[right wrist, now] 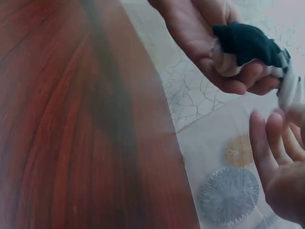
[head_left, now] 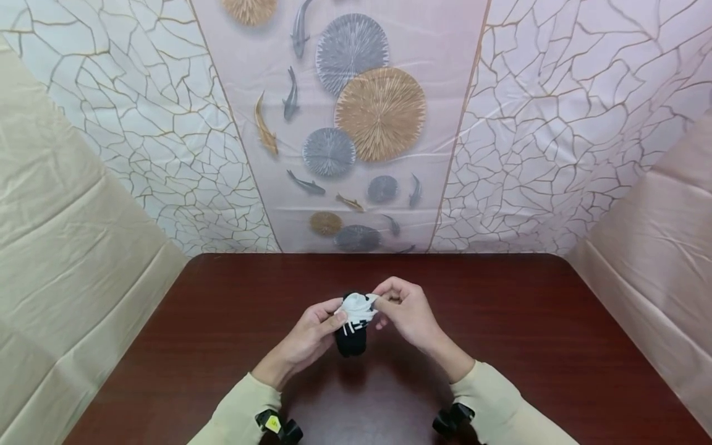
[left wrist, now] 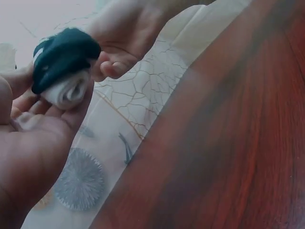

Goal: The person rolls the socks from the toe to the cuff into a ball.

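Note:
A rolled-up bundle of black and white socks [head_left: 351, 341] is held above the table in front of me. My left hand [head_left: 309, 337] grips its left side, thumb on the white part and fingers behind. From the right, my right hand [head_left: 410, 316] pinches a white edge of the fabric between thumb and index finger. In the left wrist view the bundle [left wrist: 66, 55] shows a black outer layer around a coiled white end. In the right wrist view, white fabric of the socks [right wrist: 287, 90] stretches toward the right fingertips, partly cut off by the frame edge.
The dark red-brown wooden table [head_left: 222, 321] lies beneath both hands. Behind it hangs a patterned backdrop [head_left: 356, 185], with beige cloth [head_left: 83, 247] along the sides. Dark devices [head_left: 453, 420] are strapped over the sleeves at both wrists.

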`<state>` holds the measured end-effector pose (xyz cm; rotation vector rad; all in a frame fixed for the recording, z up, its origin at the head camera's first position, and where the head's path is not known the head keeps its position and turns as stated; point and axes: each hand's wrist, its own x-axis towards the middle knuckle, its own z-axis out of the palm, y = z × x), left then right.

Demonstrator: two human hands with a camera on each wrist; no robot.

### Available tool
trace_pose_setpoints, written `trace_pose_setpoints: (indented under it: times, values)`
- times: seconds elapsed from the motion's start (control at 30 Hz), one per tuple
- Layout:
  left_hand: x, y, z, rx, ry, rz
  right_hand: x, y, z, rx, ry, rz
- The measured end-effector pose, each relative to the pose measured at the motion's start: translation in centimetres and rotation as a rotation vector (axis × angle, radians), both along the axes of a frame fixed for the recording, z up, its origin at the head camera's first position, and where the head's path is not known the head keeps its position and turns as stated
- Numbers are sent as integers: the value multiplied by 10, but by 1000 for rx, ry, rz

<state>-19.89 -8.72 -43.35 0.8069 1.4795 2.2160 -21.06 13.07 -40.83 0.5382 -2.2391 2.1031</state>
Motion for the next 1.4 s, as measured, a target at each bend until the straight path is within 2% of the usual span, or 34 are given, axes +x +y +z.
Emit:
trace_pose_setpoints:
  times: [0.1,0.2,0.43,0.6,0.7,0.8,0.93,1.03,1.13,1.2,1.4]
  values:
    - [0,2,0,-11,43,-53,-2,-2,0,-32,-13,-72]
    - [-1,2,0,-56,94,-78,-3,-3,0,-68,-39,-85]
    - [-6,-1,7,-315,313,-46,-3,-4,3,-123,-79,-55]
    - [-11,-3,14,-443,401,-68,-5,-3,9,-114,-71,4]
    - [-12,-3,18,-513,417,-76,-5,-1,15,-24,-17,42]
    - [-12,-3,23,-594,452,-67,-6,2,23,159,101,51]
    - [-12,-2,30,-695,579,-43,-9,5,35,382,265,81]
    - [-12,-2,33,-745,663,-25,-10,6,40,439,263,141]
    - [-12,-2,35,-767,681,7,-9,7,40,413,200,165]
    - [-12,-3,35,-780,658,43,-9,8,37,363,183,158]
    - [-13,-5,38,-842,553,198,-5,9,28,196,256,105]
